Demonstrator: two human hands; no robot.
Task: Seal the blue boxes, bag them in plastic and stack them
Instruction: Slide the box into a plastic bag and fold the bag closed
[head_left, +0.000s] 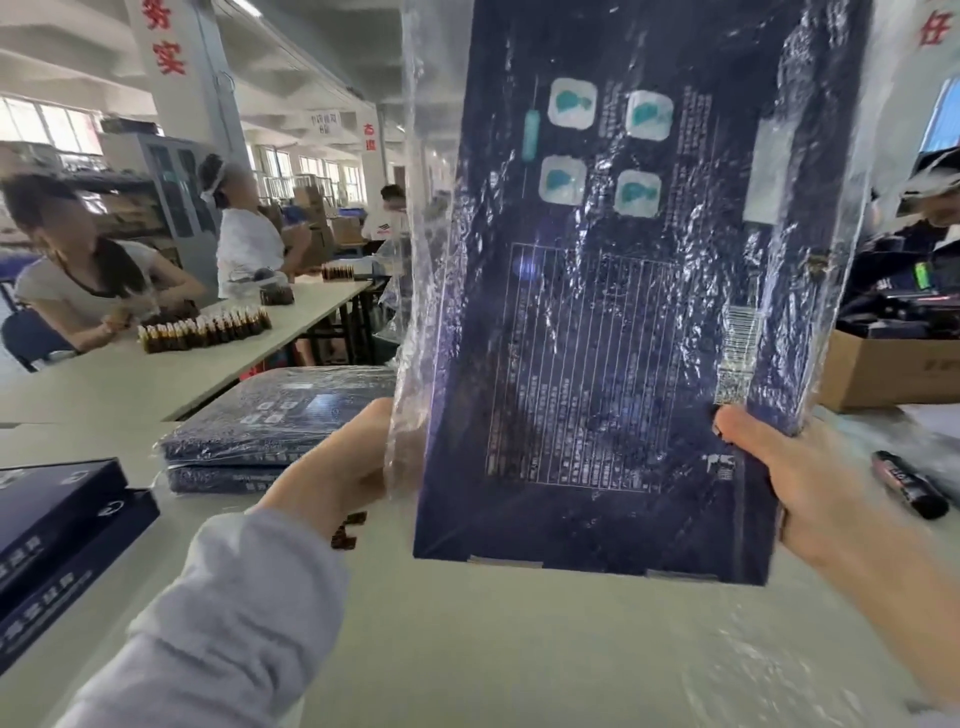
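Note:
I hold a flat dark blue box upright in front of me, its printed back facing me. A clear plastic bag covers most of it; the box's bottom end sticks out bare. My left hand grips the bag's left edge beside the box. My right hand grips the box's lower right edge, thumb on its face. A stack of two bagged blue boxes lies on the table to the left. Unbagged blue boxes sit at the far left edge.
A black marker lies on the white table at the right, near loose plastic film. A cardboard carton stands behind it. Small brown bottles line a neighbouring table where other people sit.

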